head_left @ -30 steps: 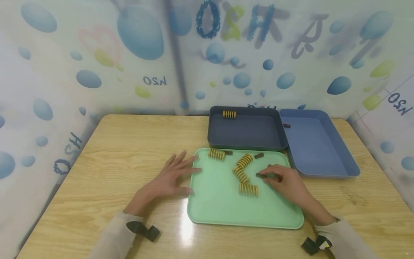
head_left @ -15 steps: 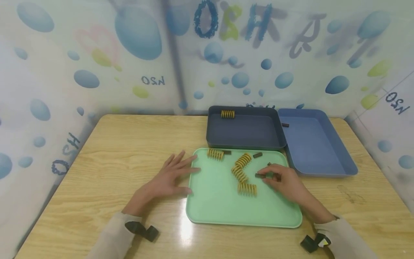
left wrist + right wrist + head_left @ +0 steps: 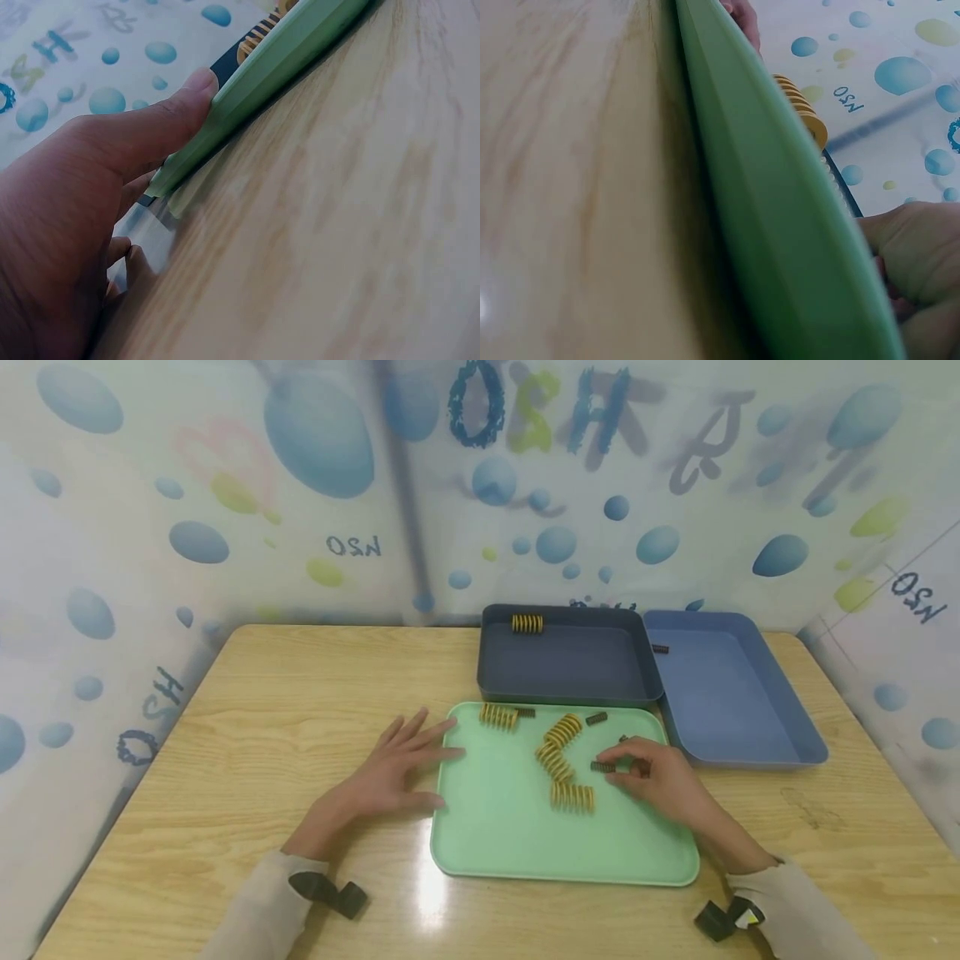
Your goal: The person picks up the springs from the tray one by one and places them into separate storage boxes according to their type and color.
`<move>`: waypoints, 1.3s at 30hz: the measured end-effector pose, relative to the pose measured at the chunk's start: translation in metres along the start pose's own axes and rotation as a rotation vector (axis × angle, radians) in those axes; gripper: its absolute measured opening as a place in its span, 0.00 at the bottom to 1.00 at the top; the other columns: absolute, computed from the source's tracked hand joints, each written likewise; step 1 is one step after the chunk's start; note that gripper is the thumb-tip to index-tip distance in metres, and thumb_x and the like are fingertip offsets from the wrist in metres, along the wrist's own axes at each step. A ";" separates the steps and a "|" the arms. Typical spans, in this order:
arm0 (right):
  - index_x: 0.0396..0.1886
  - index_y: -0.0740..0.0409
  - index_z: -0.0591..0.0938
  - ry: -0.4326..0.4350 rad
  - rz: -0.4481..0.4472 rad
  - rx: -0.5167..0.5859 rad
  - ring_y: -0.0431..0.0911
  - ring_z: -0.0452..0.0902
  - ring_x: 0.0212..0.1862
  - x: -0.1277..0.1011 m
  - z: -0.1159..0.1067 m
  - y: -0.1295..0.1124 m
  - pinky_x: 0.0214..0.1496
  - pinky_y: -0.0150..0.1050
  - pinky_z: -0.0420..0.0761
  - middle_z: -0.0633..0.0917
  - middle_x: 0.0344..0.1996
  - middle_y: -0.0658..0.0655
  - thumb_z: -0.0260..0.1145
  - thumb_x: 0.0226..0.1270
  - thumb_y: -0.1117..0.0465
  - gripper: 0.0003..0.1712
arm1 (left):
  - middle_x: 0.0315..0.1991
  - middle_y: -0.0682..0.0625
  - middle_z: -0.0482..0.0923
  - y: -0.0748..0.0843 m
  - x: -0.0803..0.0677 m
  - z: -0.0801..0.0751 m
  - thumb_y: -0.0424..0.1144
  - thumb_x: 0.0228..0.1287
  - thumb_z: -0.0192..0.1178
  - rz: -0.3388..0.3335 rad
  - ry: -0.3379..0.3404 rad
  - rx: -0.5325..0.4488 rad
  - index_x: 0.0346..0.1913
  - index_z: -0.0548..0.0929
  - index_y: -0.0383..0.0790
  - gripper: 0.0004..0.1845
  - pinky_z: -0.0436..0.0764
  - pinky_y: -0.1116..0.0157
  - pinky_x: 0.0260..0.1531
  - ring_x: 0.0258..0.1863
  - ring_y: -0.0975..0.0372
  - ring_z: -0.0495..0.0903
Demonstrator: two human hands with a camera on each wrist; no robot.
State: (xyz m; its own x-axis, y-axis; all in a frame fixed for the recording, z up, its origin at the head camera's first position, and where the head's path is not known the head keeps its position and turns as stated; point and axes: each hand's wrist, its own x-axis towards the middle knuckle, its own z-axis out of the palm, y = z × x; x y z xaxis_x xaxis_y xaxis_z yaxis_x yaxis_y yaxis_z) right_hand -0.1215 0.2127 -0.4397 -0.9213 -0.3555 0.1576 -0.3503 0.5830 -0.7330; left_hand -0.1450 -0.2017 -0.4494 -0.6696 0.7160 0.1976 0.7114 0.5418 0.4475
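My right hand (image 3: 656, 777) reaches over the right half of the light green tray (image 3: 510, 843), thumb and index finger pinching the end of a small black spring (image 3: 602, 767). My left hand (image 3: 393, 771) lies spread at the tray's left edge; in the left wrist view its thumb (image 3: 169, 120) touches the rim. Between the hands lie several larger yellow springs (image 3: 572, 796). Other small black springs (image 3: 596, 718) are near the tray's far edge, one partly hidden behind my right hand. The right wrist view hides the pinched spring behind the tray wall.
A dark grey tray (image 3: 570, 664) stands behind the green one, with a yellow spring (image 3: 527, 624) inside. To its right is a blue tray (image 3: 750, 693) holding a small black spring (image 3: 660, 649). All rest on a wooden table (image 3: 315, 693) against a patterned backdrop.
The whole head view has shifted slightly to the left. Both hands and the springs keep their places on the tray.
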 end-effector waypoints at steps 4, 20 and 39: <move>0.42 0.48 0.87 0.005 -0.007 -0.006 0.36 0.66 0.18 0.001 0.000 0.001 0.19 0.32 0.69 0.80 0.24 0.44 0.72 0.57 0.65 0.13 | 0.75 0.48 0.52 0.000 0.000 -0.001 0.64 0.57 0.60 0.001 0.004 -0.003 0.66 0.73 0.52 0.36 0.38 0.38 0.65 0.72 0.40 0.40; 0.41 0.48 0.87 0.009 -0.045 0.000 0.37 0.66 0.20 0.001 0.001 -0.001 0.21 0.31 0.70 0.81 0.25 0.42 0.72 0.56 0.63 0.12 | 0.74 0.47 0.53 -0.002 0.000 0.001 0.64 0.57 0.60 0.011 0.022 0.012 0.65 0.74 0.50 0.36 0.39 0.36 0.64 0.72 0.39 0.41; 0.44 0.44 0.86 -0.072 0.054 0.164 0.38 0.72 0.30 0.002 -0.017 -0.007 0.30 0.32 0.75 0.84 0.37 0.47 0.69 0.61 0.57 0.11 | 0.74 0.47 0.54 -0.002 0.000 0.002 0.65 0.59 0.58 0.024 0.026 -0.001 0.65 0.74 0.51 0.35 0.40 0.36 0.63 0.72 0.38 0.42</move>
State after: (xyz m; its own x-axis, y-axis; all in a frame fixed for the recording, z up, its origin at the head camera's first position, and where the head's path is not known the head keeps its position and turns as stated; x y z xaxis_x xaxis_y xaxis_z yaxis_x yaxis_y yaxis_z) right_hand -0.1235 0.2204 -0.4228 -0.9217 -0.3812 0.0717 -0.2629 0.4781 -0.8380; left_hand -0.1463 -0.2022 -0.4519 -0.6576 0.7172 0.2307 0.7272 0.5244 0.4429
